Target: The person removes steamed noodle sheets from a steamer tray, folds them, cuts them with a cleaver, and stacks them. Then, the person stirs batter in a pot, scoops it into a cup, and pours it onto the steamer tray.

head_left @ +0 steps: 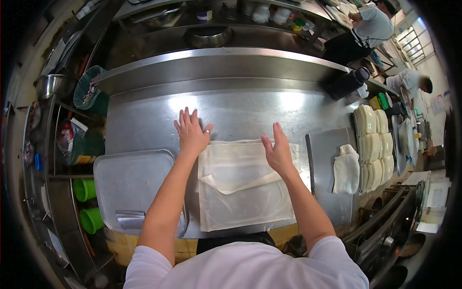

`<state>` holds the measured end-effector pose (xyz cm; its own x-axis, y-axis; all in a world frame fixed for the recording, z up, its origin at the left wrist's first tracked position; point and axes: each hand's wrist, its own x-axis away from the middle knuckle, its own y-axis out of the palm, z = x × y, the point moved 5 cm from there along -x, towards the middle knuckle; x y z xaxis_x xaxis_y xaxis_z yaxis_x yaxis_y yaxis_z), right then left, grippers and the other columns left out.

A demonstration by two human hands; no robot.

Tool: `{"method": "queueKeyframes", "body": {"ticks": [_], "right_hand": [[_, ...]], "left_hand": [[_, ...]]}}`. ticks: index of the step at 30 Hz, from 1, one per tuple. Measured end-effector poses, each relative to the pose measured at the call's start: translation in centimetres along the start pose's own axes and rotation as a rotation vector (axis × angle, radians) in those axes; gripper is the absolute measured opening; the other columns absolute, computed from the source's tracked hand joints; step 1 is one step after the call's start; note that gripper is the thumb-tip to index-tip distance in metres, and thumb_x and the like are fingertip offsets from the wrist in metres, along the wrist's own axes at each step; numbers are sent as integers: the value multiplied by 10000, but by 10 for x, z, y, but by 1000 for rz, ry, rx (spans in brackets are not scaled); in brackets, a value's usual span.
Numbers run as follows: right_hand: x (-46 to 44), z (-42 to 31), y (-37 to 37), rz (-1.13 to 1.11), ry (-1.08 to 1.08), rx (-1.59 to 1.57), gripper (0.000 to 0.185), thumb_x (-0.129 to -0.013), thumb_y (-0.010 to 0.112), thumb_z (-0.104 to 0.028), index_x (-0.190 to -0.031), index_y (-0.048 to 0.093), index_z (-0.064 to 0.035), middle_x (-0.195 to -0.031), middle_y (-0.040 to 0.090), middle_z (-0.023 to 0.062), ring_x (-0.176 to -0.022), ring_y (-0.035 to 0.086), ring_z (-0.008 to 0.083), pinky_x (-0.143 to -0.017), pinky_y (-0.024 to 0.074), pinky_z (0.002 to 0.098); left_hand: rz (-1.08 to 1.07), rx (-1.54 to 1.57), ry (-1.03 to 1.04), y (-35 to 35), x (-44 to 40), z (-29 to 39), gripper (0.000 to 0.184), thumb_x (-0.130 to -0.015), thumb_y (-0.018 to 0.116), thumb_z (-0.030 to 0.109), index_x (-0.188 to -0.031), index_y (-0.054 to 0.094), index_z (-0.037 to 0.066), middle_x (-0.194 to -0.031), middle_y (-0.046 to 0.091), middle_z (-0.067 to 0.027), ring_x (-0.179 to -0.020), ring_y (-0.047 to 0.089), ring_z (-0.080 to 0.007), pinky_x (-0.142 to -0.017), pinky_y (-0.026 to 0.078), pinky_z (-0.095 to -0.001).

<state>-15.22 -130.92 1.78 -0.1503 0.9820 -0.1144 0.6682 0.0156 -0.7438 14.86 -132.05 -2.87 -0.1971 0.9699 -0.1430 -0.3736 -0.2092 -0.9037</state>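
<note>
A thin cream-coloured sheet lies flat on the steel table in front of me. Whether it is cloth or rolled dough I cannot tell. One loose edge forms a crumpled fold across its middle. My left hand, wearing a ring, is spread at the sheet's far left corner, with its fingers over the bare steel. Over the sheet's far right part is my right hand, its fingers stretched out and pointing away from me. Neither hand grips anything.
A grey tray lies left, holding a flat metal piece. To the right, a board bears a folded cream piece, beside stacked cream bundles. A dark bottle leans at the back. Two other people are farther right.
</note>
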Motion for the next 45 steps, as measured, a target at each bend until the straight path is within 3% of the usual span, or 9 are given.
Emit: {"method": "queueKeyframes", "body": {"ticks": [3, 12, 21, 25, 28, 31, 35, 41, 45], "right_hand": [[40, -3, -9, -75, -24, 25, 638, -977, 676, -248, -1455, 429, 95, -1528, 427, 313, -1418, 413, 465, -1193, 331, 499], [69, -51, 65, -544, -576, 288, 646, -1015, 560, -400, -1484, 454, 32, -1561, 420, 254, -1463, 390, 384, -1218, 283, 529], [-43, 17, 15, -140, -92, 327, 676, -1069, 440, -449, -1516, 387, 56, -1611, 340, 260, -1516, 297, 396, -1241, 226, 521], [15, 25, -3, -330, -126, 397, 697, -1072, 421, -466, -1522, 369, 64, -1608, 336, 273, -1508, 299, 417, -1240, 237, 524], [35, 48, 10, -539, -217, 561, 712, -1065, 440, -462, -1533, 351, 67, -1624, 313, 265, -1526, 272, 402, -1235, 223, 549], [-8, 84, -29, -280, 39, 669, 724, -1062, 439, -468, -1544, 337, 62, -1633, 295, 266, -1532, 260, 399, -1239, 205, 556], [14, 60, -57, -74, 2, 442, 710, -1046, 514, -422, -1535, 349, 66, -1626, 303, 275, -1524, 254, 439, -1238, 203, 554], [120, 2, -12, -374, -209, 408, 948, -873, 732, -508, -1603, 292, -93, -1669, 169, 278, -1546, 192, 441, -1229, 152, 635], [111, 73, -26, -7, -56, 458, 436, -859, 708, -173, -1266, 606, -58, -1601, 328, 290, -1514, 260, 465, -1208, 172, 677]], "left_hand": [[-304, -13, 199, -31, 19, 48, 788, -907, 707, 390, -1499, 390, -25, -1638, 231, -268, -1540, 164, -441, -1207, 125, -680], [95, 42, 21, 2, -5, 16, 654, -917, 694, 351, -1425, 487, -5, -1561, 378, -254, -1492, 289, -414, -1198, 167, -671], [-173, 30, 75, -15, 27, 14, 867, -805, 806, 514, -1431, 503, -3, -1595, 319, -249, -1512, 235, -423, -1212, 169, -633], [-138, 240, 236, -22, 42, 30, 865, -750, 857, 499, -1393, 548, 8, -1584, 352, -257, -1512, 247, -430, -1210, 194, -625], [-339, 311, 382, -35, 73, 46, 773, -748, 851, 498, -1331, 628, 41, -1602, 335, -223, -1528, 216, -421, -1228, 176, -618], [-568, 181, 490, -58, 109, 57, 652, -723, 873, 414, -1252, 692, 77, -1588, 371, -202, -1528, 222, -412, -1226, 173, -633], [-523, 150, 488, -59, 133, 44, 396, -749, 851, 233, -1104, 735, 104, -1544, 446, -190, -1518, 253, -422, -1220, 183, -642], [-217, 398, 379, -60, 126, 39, 111, -799, 766, 89, -855, 672, 70, -1502, 493, -178, -1465, 347, -433, -1197, 256, -601], [-115, 545, 265, -83, 127, 50, 113, -793, 764, 72, -836, 659, 74, -1495, 509, -169, -1440, 385, -429, -1188, 295, -546]]}}
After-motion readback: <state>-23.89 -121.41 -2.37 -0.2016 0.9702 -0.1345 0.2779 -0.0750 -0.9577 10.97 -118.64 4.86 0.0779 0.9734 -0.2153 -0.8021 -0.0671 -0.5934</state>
